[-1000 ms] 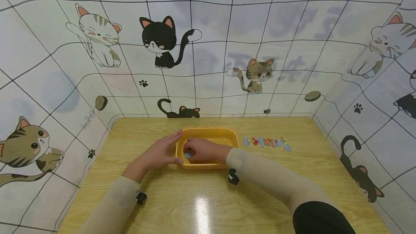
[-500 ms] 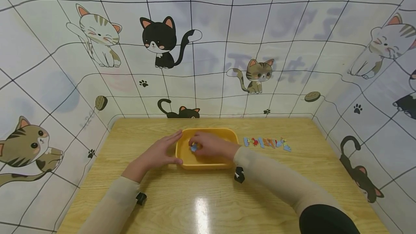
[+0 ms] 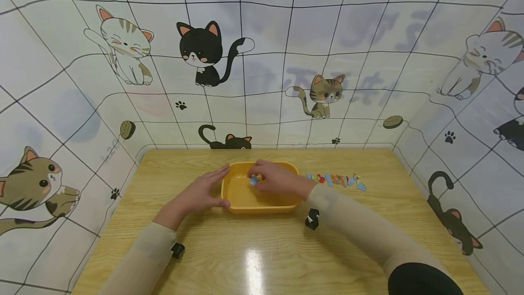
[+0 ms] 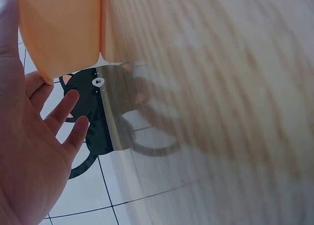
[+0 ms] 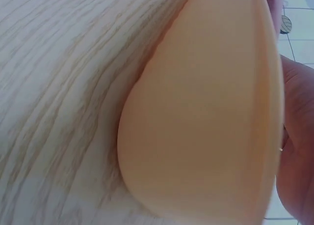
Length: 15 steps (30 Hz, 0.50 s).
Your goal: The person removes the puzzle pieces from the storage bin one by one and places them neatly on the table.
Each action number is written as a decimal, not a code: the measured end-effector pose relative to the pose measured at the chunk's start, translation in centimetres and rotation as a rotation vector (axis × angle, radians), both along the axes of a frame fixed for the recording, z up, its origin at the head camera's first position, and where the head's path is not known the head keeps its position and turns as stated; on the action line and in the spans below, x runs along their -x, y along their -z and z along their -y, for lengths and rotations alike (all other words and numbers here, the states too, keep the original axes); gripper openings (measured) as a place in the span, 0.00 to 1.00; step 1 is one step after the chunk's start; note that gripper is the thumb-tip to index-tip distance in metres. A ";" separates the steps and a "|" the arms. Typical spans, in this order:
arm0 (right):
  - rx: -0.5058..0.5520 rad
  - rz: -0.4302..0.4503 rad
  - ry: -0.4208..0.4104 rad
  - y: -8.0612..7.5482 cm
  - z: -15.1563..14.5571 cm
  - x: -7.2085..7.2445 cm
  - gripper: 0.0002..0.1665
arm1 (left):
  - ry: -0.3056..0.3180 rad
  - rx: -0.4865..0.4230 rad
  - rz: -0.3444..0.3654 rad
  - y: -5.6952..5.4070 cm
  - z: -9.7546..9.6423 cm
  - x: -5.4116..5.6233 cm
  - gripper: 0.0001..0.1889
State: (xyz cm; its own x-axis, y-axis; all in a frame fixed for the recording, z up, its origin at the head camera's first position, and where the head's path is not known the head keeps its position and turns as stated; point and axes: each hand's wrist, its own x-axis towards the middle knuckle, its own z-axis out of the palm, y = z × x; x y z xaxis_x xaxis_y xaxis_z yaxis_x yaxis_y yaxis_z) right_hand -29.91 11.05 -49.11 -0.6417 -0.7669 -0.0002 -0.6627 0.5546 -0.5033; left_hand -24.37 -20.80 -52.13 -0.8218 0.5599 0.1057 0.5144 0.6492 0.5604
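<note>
A yellow plastic basin (image 3: pixel 245 209) with rounded corners stands on the wooden table. My left hand (image 3: pixel 196 195) rests against its left end, the fingers at the far corner and the thumb at the near one. Seen from the left wrist, those fingers (image 4: pixel 64 112) are fairly straight and touch the basin's edge. Over the basin, my right hand (image 3: pixel 278 179) pinches a small light-blue piece (image 3: pixel 254 180) between thumb and fingers. The basin wall (image 5: pixel 206 117) hides most of the right hand in the right wrist view, and the piece does not show there.
Just right of the basin, several small flat colourful pieces (image 3: pixel 337 180) lie in a row on the wooden table (image 3: pixel 221 254). A white cloth with cat drawings (image 3: pixel 262 72) closes off the back and both sides.
My right hand has moved right and away from me, from the basin's left part to its middle, carrying the light-blue piece. The left hand and basin stay where they were.
</note>
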 end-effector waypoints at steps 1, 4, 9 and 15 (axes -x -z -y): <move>0.007 -0.008 -0.002 -0.2 -0.3 -0.1 0.20 | 0.001 -0.002 -0.001 0.0 0.0 0.0 0.60; 0.038 -0.028 -0.012 -1.2 -1.1 -0.4 0.21 | 0.001 0.001 -0.001 0.1 0.0 0.1 0.60; 0.059 -0.067 -0.015 -2.0 -2.6 -0.7 0.21 | 0.000 0.005 0.002 0.1 0.0 0.1 0.60; 0.083 -0.079 -0.006 -2.2 -4.4 -0.6 0.20 | 0.010 0.007 -0.008 0.0 0.0 0.1 0.61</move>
State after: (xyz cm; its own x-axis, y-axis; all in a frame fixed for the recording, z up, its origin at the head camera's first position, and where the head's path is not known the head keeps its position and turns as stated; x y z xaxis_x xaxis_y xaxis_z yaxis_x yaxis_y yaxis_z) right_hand -29.28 15.44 -46.88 -0.6326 -0.7660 0.1141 -0.7054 0.5092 -0.4930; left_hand -24.44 -20.81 -52.15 -0.8152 0.5691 0.1081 0.5253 0.6476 0.5519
